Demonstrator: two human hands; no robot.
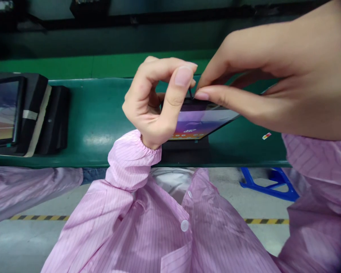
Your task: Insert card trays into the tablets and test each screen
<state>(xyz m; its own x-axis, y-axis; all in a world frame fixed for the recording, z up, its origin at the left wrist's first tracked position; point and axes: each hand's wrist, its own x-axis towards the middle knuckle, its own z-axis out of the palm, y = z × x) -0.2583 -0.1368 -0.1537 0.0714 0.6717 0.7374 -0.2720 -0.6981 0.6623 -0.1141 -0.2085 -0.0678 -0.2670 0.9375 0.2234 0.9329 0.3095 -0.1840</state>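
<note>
A tablet [199,123] with a lit purple and orange screen lies below my hands on the green bench, its upper edge partly hidden by my fingers. My left hand [161,98] is closed, thumb and index finger pinched together above that edge. Close beside it, the thumb and index finger of my right hand [272,79] are pinched at the same edge. A thin dark cord-like piece [190,93] shows between the fingertips, reaching down to the tablet. What each pinch holds is too small and covered to make out.
At the left, another tablet [4,110] rests on stacked black foam trays [36,110]. A small coloured sticker [266,135] lies on the green bench [102,121] to the right. A blue stool frame [269,185] stands on the floor; a pink sleeve [31,189] of another person shows left.
</note>
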